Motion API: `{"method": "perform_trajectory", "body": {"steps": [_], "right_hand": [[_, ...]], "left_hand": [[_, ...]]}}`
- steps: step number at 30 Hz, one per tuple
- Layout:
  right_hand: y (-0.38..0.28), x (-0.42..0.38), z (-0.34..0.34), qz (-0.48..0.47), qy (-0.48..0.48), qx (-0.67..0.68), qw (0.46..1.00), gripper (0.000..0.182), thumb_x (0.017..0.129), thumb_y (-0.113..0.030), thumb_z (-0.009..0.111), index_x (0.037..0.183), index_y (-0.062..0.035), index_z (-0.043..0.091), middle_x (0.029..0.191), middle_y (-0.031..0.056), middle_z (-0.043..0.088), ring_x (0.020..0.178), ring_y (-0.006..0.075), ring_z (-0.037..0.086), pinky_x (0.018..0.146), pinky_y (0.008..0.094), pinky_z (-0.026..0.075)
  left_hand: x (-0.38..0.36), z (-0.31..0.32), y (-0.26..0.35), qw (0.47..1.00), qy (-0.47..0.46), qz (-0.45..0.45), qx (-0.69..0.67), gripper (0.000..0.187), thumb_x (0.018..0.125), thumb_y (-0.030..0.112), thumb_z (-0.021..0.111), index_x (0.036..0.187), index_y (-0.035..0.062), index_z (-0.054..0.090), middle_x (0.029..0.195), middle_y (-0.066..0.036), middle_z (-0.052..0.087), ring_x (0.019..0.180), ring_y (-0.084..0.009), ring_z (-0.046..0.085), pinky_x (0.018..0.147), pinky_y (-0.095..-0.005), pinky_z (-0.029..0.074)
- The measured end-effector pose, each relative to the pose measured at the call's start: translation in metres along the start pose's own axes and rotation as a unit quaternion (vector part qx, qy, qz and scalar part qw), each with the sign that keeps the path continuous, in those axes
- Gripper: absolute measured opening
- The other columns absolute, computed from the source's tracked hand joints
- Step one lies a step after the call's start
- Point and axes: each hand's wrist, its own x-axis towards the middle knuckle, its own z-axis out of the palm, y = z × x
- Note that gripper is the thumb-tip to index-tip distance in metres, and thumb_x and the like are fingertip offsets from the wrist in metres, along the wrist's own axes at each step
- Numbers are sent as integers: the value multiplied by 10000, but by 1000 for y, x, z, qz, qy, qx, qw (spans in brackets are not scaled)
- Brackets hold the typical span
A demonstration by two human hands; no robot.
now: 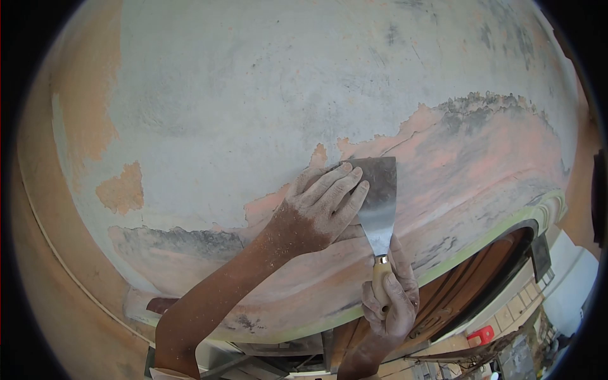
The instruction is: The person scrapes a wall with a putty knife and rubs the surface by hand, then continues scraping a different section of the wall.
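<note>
My right hand [392,297] is closed around the light wooden handle [382,284] of a paint scraper, its thumb lying along the handle. The scraper's wide metal blade [380,196] points upward over the wall [209,95], close to a ragged edge of pale paint. My left hand [323,206], dusted with white powder, reaches in from the left with its fingers stretched out. Those fingertips lie on the left part of the blade and cover some of it. Pinkish bare plaster [481,145] shows around the blade where the paint is gone.
Below runs a curved pale green moulding [468,259] above an arched brown wooden door [443,291]. Far down at the right are a red plastic stool [481,335] and floor clutter. A thin cable or pipe [60,256] follows the wall at left.
</note>
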Motion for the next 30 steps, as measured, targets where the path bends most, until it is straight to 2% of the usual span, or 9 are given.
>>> {"method": "perform_trajectory", "body": {"steps": [1,4,9,10,13,18,21,28,30], "right_hand": [[2,0,0,0,7,0,1000,519,896,-40,488,1360,93,296,1008,179,579,404,44,408,298,163,259],[7,4,-1,-3,10,-9,1000,522,898,-42,482,1364,93,289,1004,175,581,405,40,408,299,163,254],[2,2,-1,-6,-3,-31,1000,527,902,-42,466,1374,86,273,1022,172,579,405,31,403,299,159,248],[1,4,-3,-4,-10,-25,1000,533,898,-29,455,1378,88,257,1056,195,573,403,40,406,297,161,263],[-3,2,-7,6,-17,-7,1000,547,890,-5,432,1386,93,225,1122,239,560,400,58,413,293,167,294],[-1,8,-13,14,-22,2,1000,554,892,-7,435,1394,83,216,1125,239,555,400,56,413,291,166,292],[0,1,-10,3,-27,-22,999,535,901,-32,461,1378,96,252,1046,182,563,408,38,401,296,164,250],[-1,4,-5,-20,-21,-28,999,539,891,-19,458,1367,121,247,1041,195,573,413,33,408,304,165,252],[1,7,1,-30,-8,-39,999,540,890,-18,457,1366,124,246,1028,197,581,411,31,406,309,166,252]], "left_hand": [[-1,0,0,1000,-9,0,10,505,827,489,535,1100,68,597,1144,-106,592,1070,-243,578,857,-410,444],[2,1,-11,999,-7,26,37,508,822,491,543,1104,73,599,1148,-101,592,1075,-240,575,856,-410,443],[2,2,-5,1000,-6,-3,3,533,811,504,547,1113,67,596,1148,-99,593,1074,-243,574,858,-411,442],[2,3,-5,1000,-6,-4,0,537,810,507,547,1113,67,595,1148,-99,593,1074,-243,574,858,-410,442],[6,-4,4,999,-1,-30,-29,302,816,193,578,1080,47,593,1130,-134,596,1090,-261,570,797,-420,492],[5,0,2,999,2,-30,-14,312,814,205,585,1086,51,591,1130,-118,597,1097,-248,566,816,-415,477],[2,-1,3,1000,-5,-27,-9,298,818,200,579,1072,46,599,1125,-111,598,1096,-244,566,834,-414,469],[4,-2,9,999,3,-38,-34,277,814,164,567,1048,21,606,1098,-124,604,1072,-256,573,886,-439,458],[5,3,-2,1000,15,-21,-16,432,834,380,520,1074,31,603,1099,-115,611,1049,-249,588,853,-411,455]]}}
